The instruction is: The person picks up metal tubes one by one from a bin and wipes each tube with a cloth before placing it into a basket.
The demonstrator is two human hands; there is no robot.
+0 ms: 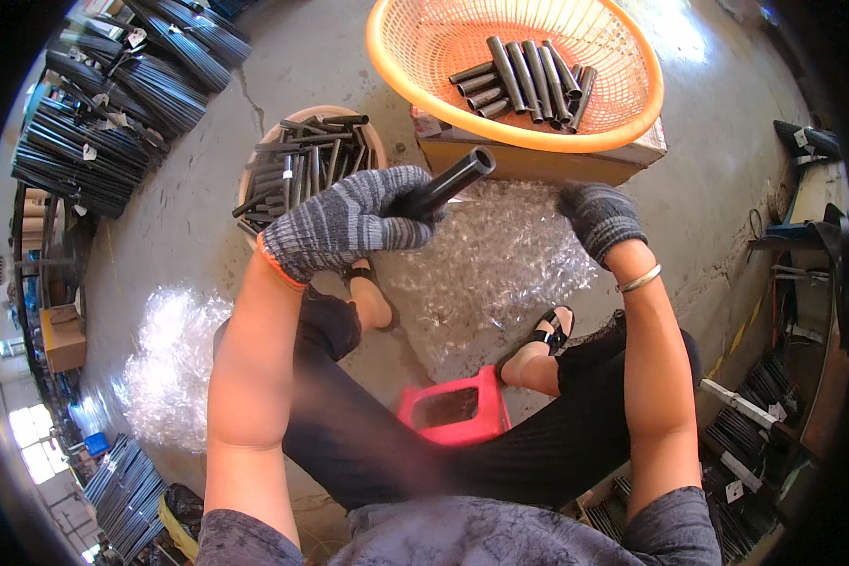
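Note:
My left hand [354, 219], in a grey striped knit glove with an orange cuff, is closed round a short black tube [453, 181]. The tube tilts up to the right, its hollow end showing. My right hand [602, 219], gloved in the same knit, hangs apart from it above clear plastic scraps; its fingers are curled and partly turned away, and whether they hold anything is hidden. Beyond my left hand stands a round basket [379, 141] heaped with black tubes [316, 156]. An orange mesh basket [396, 68] at the far side holds several similar tubes [528, 80].
A cardboard box [538, 162] supports the orange basket. Clear plastic scraps [491, 245] cover the floor between my feet, with another pile [174, 368] at left. A red stool [491, 406] is beneath me. Bundles of long black tubes [94, 132] line the left; racks [755, 424] stand at right.

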